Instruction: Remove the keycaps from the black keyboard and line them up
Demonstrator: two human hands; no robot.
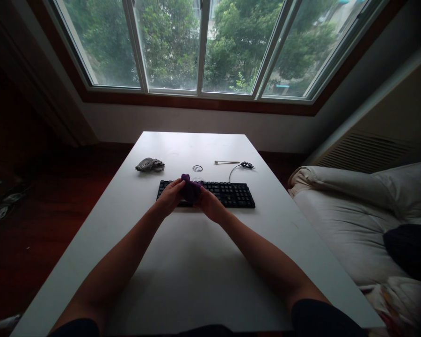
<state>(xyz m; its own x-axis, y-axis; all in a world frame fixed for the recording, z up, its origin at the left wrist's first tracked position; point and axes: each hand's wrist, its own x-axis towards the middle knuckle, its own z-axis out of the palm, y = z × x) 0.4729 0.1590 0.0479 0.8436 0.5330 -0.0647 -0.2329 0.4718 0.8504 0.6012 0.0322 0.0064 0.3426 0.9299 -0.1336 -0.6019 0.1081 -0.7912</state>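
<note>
Between my two hands is a bunched purple cloth (190,189), held over the left part of a black keyboard (233,194). My left hand (170,197) pinches the cloth's left side between thumb and fingers. On its right side, my right hand (209,204) grips the cloth as well. Both hands and the cloth cover some of the keys. The keyboard's cable (232,172) runs from its back edge to a dark coiled bundle (246,165).
On the white table (196,271), a crumpled grey cloth (149,164) lies at the back left. Behind the keyboard are a small round object (197,168) and a thin stick-like tool (226,162). A pale sofa (351,220) stands right of the table. The window (199,51) is beyond.
</note>
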